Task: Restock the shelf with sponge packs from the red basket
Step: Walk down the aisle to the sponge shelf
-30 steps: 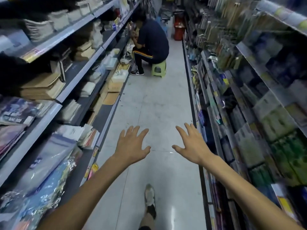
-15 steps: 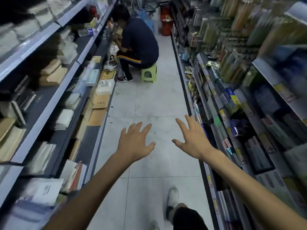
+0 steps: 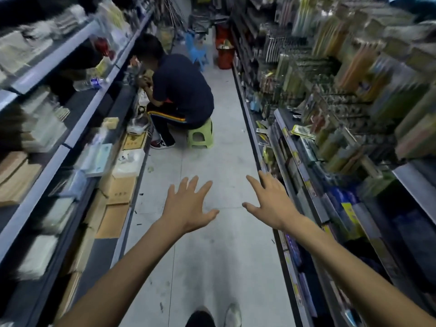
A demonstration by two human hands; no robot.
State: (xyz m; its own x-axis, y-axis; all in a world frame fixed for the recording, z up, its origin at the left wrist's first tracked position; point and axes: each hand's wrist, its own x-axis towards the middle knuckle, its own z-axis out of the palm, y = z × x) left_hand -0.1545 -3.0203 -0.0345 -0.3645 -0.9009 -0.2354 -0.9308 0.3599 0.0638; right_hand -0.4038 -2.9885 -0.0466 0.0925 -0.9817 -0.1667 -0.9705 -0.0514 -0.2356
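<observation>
Aisle floor (image 3: 212, 161): pale tile, running between two long runs of shelving. Left shelving (image 3: 54, 56) carries stacked paper goods and flat packs, with cardboard boxes (image 3: 120, 190) along its bottom edge. Right shelving (image 3: 299, 161) carries hanging carded goods and boxed stock (too blurred to tell what they are).

A seated person (image 3: 184, 90) in dark clothing is bent toward the left shelving midway down the aisle, on a green stool (image 3: 200, 135).

Both of the wearer's arms reach forward over the floor. Left hand (image 3: 188, 208): palm down, fingers spread wide, holding nothing. Right hand (image 3: 273, 201): likewise spread wide and empty, just beside the bottom edge of the right shelving; the two hands are apart.

A red container (image 3: 225, 56) stands on the floor at the far end of the aisle, against the right shelving and well apart from both hands. Whether it is the basket, and what it holds, cannot be told. A blue stool (image 3: 197, 53) stands near it.

One shoe (image 3: 233, 315) shows at the bottom edge of the view.
</observation>
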